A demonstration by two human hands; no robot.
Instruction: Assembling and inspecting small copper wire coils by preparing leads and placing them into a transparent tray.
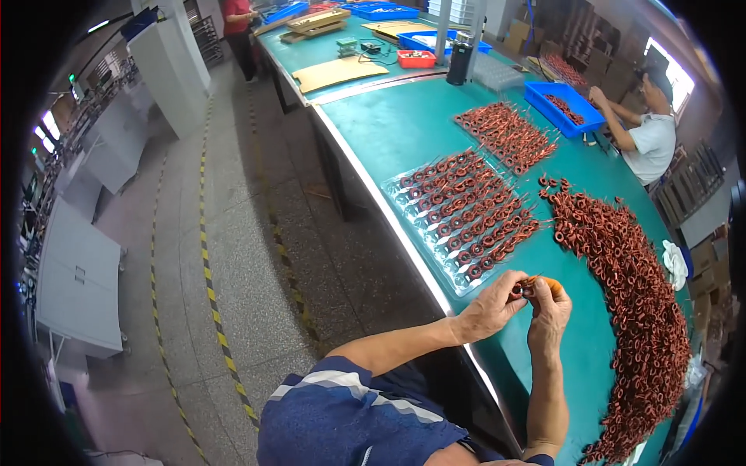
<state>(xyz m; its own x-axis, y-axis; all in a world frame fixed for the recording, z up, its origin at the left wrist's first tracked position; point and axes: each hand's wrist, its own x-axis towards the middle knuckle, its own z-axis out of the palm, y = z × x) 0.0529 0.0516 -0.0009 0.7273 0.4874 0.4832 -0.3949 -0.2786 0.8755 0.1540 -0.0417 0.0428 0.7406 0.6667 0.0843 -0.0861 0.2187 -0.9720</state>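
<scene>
My left hand (489, 307) and my right hand (549, 312) meet above the near part of the green table. Between their fingertips they pinch a small dark red ring coil (516, 292) of wound copper wire, partly hidden by the fingers. An orange cover sits on a finger of my right hand. Just beyond my hands, a clear plastic tray (458, 284) carries rows of similar coils (466, 206) with their wire ends pointing right. To the right, a long heap of loose coils (641, 311) curves along the table.
Another batch of coils (505, 136) lies farther back. Beside it is a blue bin (565, 128), with a seated co-worker (653, 128) behind. A red box (416, 59), a black cylinder (459, 64) and cardboard sheets (339, 73) occupy the far table. The table's metal edge (396, 225) borders a walkway.
</scene>
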